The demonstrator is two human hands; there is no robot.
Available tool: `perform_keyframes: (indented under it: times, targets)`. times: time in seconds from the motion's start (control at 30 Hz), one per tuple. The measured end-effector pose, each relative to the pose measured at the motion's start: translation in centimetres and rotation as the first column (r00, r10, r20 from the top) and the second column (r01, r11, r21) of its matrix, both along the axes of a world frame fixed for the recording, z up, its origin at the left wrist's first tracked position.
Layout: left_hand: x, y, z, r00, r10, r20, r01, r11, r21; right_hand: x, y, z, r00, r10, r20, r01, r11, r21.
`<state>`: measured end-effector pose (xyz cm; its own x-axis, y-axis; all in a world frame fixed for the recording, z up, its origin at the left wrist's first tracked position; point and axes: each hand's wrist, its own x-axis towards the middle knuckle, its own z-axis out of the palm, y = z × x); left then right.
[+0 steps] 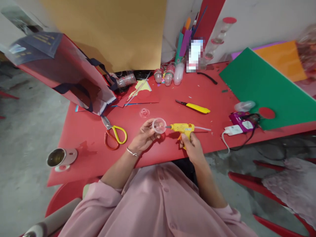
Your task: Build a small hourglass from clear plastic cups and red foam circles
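My left hand (146,136) is closed around a small clear plastic cup (159,125), its round mouth turned up toward me. In my right hand (192,146) is a yellow hot glue gun (183,128), gripped by its handle with the fingers near the orange trigger. The gun's nozzle points left and meets or nearly meets the cup's right rim; I cannot tell whether they touch. A clear glue stick (202,128) sticks out of the gun's back. Just beyond my left hand a clear plastic lid (144,113) lies on the red table (148,154).
Scissors (114,134) and a mug (59,158) are at the left, below a paper bag (66,72). A yellow utility knife (195,107) lies beyond the gun. At right are a power adapter (234,130) with cables and a green sheet (266,85). Stacked cups (169,77) stand behind.
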<state>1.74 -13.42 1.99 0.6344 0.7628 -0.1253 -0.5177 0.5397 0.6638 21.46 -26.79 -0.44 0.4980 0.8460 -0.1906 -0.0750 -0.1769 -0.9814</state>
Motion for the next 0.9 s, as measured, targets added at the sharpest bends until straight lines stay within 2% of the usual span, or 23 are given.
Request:
perform_keyframes:
  times: [0.13,0.47,0.6,0.8,0.9]
  targets:
    - [0.0,0.1,-0.3,1.0,-0.007,-0.004,0.007,1.0,-0.023,0.4,0.3,0.0,1.0,0.008,0.03,-0.008,1.0,-0.008]
    - [0.1,0.5,0.1,0.998,0.057,0.002,-0.057,0.998,-0.035,0.3,1.3,1.6,0.995,0.017,0.099,-0.011,0.998,-0.055]
    - [0.0,0.6,0.6,0.998,0.059,-0.011,-0.06,0.996,-0.065,0.3,1.4,2.2,0.994,0.009,0.111,-0.005,0.999,-0.033]
    - [-0.2,0.7,1.5,0.999,0.045,-0.012,-0.046,0.993,-0.112,-0.2,2.0,3.2,0.995,-0.073,0.067,0.071,0.997,0.022]
    - [-0.4,0.8,1.5,0.999,0.047,0.007,-0.046,0.99,-0.13,-0.4,2.4,3.9,0.993,-0.044,0.109,0.044,0.999,0.005]
